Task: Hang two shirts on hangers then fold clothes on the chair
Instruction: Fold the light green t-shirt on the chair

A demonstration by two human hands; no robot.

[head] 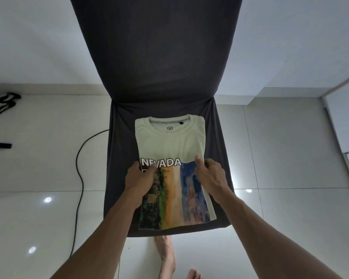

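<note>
Folded pale T-shirt [170, 146] on chair seat [220, 158], clamped at both side edges by fingers [149, 170]. Left hand [138, 178] on left edge, right hand [212, 174] on right. "NEVADA" lettering, colourful print.

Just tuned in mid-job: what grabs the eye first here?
The pale green T-shirt with NEVADA lettering and a colourful landscape print, folded narrow, lies on the seat of the dark grey covered chair. The left hand and right hand grip its side edges at mid-length. A black cable snakes across the white tiled floor at left.
</note>
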